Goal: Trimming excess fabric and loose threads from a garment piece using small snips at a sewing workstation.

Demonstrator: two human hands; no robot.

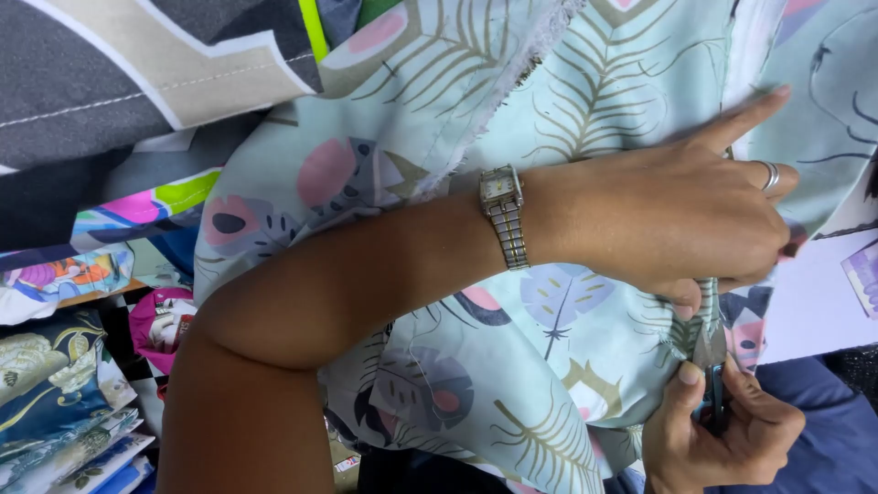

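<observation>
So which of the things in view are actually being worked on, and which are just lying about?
In use:
- left hand pinching the pale feather-print fabric
- right hand with a small dark tool, probably scissors, at the fabric's edge

Lying about:
- grey and beige cloth
- folded colourful prints

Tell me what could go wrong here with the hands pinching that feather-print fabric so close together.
1. The left hand grips the fabric right above the right hand, which seems to hold a small dark tool, possibly snips. Fingertips that close could get nicked.
2. The fabric hangs bunched and folded, so a hidden layer might get caught.
3. The watch lies against the frayed edge and could snag loose threads.
</observation>
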